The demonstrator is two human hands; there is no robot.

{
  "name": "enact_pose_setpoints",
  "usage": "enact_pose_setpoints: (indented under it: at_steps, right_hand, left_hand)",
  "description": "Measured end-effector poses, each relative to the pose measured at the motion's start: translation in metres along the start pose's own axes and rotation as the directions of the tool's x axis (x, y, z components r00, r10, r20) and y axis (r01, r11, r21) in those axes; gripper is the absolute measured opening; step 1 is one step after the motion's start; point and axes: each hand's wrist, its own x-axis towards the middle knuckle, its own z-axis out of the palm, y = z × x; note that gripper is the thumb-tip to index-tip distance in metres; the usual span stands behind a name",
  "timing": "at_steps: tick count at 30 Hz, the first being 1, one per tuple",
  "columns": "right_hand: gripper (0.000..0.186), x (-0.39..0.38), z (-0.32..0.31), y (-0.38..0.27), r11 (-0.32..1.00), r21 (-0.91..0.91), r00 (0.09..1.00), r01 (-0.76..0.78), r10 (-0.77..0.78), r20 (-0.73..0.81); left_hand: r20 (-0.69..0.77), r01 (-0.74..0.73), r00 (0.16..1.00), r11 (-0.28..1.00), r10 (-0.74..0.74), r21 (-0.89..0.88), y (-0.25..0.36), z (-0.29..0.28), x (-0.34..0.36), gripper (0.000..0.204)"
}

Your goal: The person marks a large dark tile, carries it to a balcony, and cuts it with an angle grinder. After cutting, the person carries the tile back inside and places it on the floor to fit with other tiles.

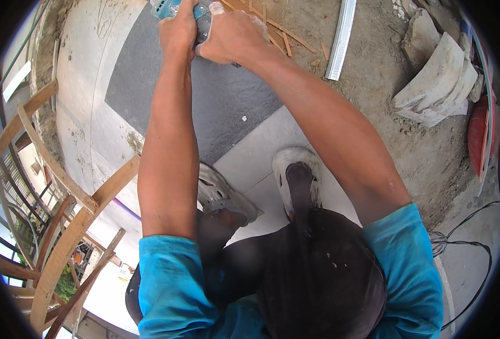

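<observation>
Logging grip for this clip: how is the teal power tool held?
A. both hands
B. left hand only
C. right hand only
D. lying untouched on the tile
A: the left hand and right hand both wrap the tool above the dark tile.

Both arms reach straight forward from the lower edge, bare from short blue sleeves to the wrists, and meet at the top of the view. The left hand is closed in a fist-like grip, knuckles up, its back toward the camera. The right hand sits just beside it, touching it, its fingers curled down and inward. The left forearm runs nearly vertical; the right one slants in from the lower right. Pale dust coats both hands.
</observation>
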Motion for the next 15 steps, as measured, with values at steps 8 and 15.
enact_pose_setpoints:
  at_steps: [8, 15]
  right_hand:
    - [0.087, -0.0027, 0.0012, 0.0008, 1.000, 0.001, 1.000, 0.000, 0.000, 0.015]
    - [0.085, -0.0066, 0.0002, 0.0024, 1.000, -0.006, 1.000, 0.001, -0.001, 0.001]
  left_hand:
    - [-0.005, -0.023, 1.000, 0.999, 0.023, 0.029, -0.0019, 0.0001, -0.0013, 0.043]
    - [-0.053, -0.011, 0.999, 0.998, 0.014, 0.064, 0.0011, 0.0028, -0.0055, 0.044]
